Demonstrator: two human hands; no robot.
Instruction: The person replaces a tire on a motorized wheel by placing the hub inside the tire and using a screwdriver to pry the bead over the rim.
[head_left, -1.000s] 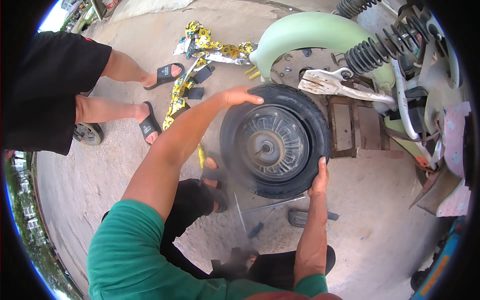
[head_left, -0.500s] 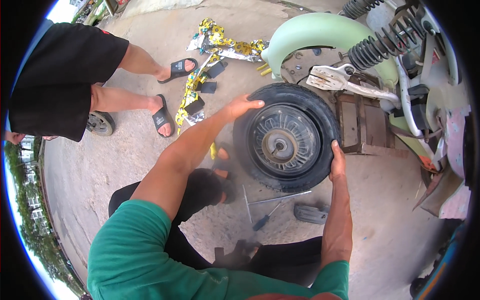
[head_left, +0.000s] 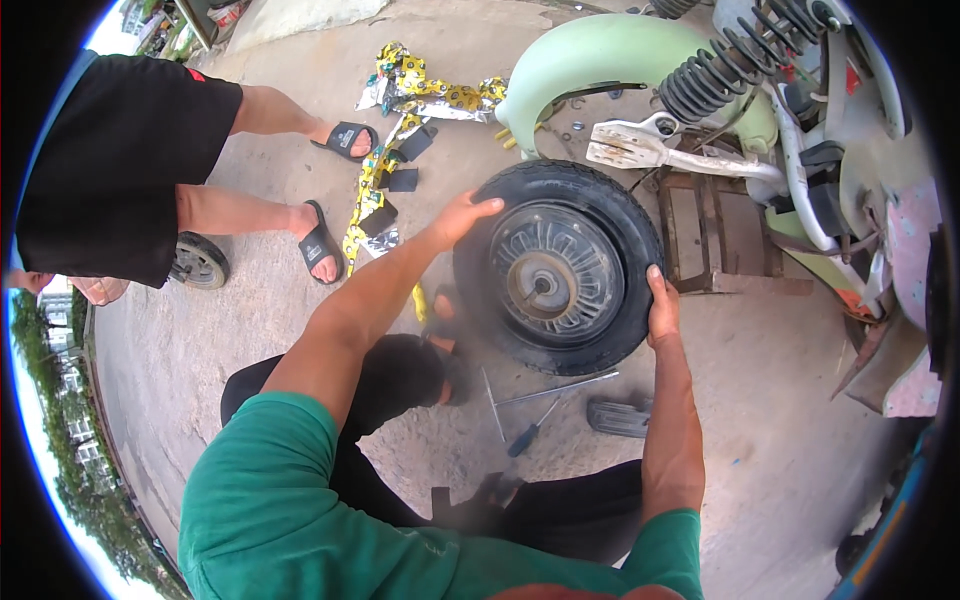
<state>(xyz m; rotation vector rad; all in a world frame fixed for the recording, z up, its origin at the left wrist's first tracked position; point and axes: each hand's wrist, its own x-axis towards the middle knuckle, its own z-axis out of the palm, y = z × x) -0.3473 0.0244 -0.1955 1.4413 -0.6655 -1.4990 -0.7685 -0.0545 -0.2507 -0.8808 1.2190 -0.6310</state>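
Note:
Between my arms is a scooter wheel (head_left: 560,268), a black tire around a grey hub with a short axle at its centre. My left hand (head_left: 462,218) grips the tire's upper left side, thumb lying over the tread edge. On the opposite side my right hand (head_left: 662,308) holds the tire, thumb pointing up along the rubber. The other fingers of both hands are hidden by the tire. Below the wheel, a T-handled wrench (head_left: 545,391) and a screwdriver (head_left: 522,440) rest on the concrete. A dark grey pedal-like block (head_left: 618,418) sits close to my right forearm.
At the right stands a partly dismantled scooter with a pale green fender (head_left: 600,60), a coil shock absorber (head_left: 725,75) and a white swingarm (head_left: 690,155), beside a rusty metal frame (head_left: 715,235). Yellow patterned wrapping (head_left: 420,85) lies far left, near a standing person in black shorts (head_left: 120,165).
The whole scene, wheel and hands included, has shifted slightly left and up in view. Both hands keep their hold on the wheel, which looks slightly tilted.

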